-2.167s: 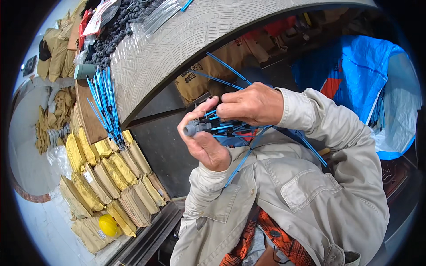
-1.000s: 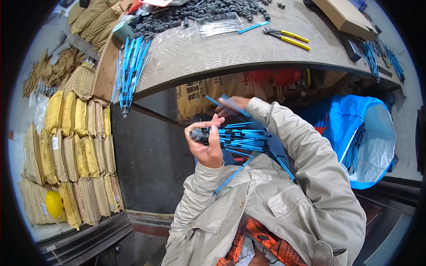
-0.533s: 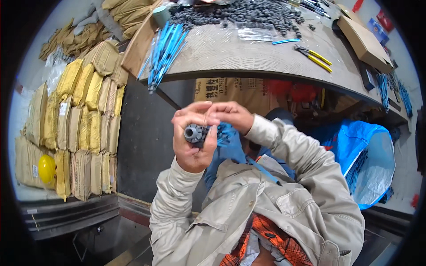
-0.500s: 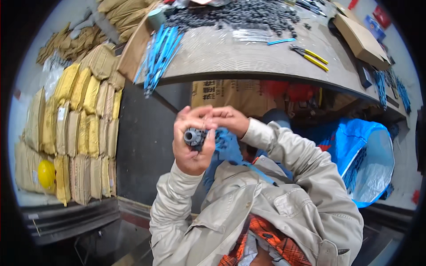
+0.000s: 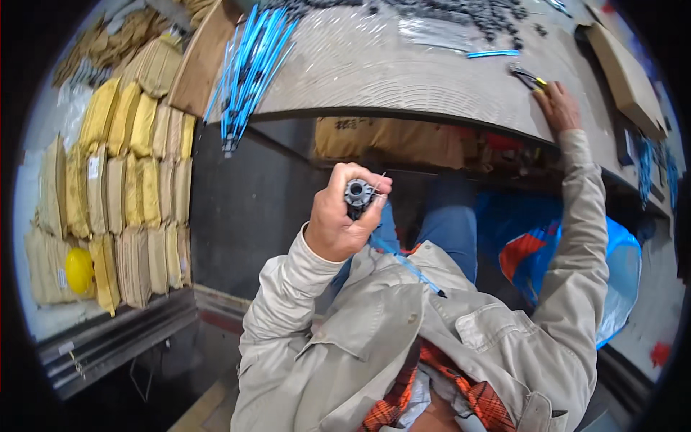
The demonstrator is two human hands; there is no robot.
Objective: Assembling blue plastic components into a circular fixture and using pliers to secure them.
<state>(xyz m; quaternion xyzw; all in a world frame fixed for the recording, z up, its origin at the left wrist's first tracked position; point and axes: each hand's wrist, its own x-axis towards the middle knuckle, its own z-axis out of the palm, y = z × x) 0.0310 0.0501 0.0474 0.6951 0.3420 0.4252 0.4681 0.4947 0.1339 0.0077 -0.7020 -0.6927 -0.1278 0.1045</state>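
Observation:
In my left hand [image 5: 337,219], held over my lap, is a dark grey ringed hub [image 5: 358,191] with a hollow round end facing up. Its fingers are closed around it, and a thin wire [image 5: 380,181] sticks out by the fingertips. Below that hand, a blue rod with a black tip [image 5: 410,268] slants down across my jacket; where its upper end joins is hidden. My right hand [image 5: 558,108] reaches out to the bench's right side, its fingers closed over the yellow handles of the pliers [image 5: 529,76]. The metal jaws point away to the left.
On the bench [image 5: 345,79] lie a bundle of blue rods [image 5: 252,72] at the left, a single blue rod [image 5: 493,53] and many small dark parts [image 5: 461,11]. A cardboard box [image 5: 625,79] stands right. Stacked sacks [image 5: 119,180] fill the left; a blue bag [image 5: 622,266] sits right.
My right hand has left the hub and moved out to the pliers on the bench. My left hand keeps the hub and has shifted slightly up and right in view.

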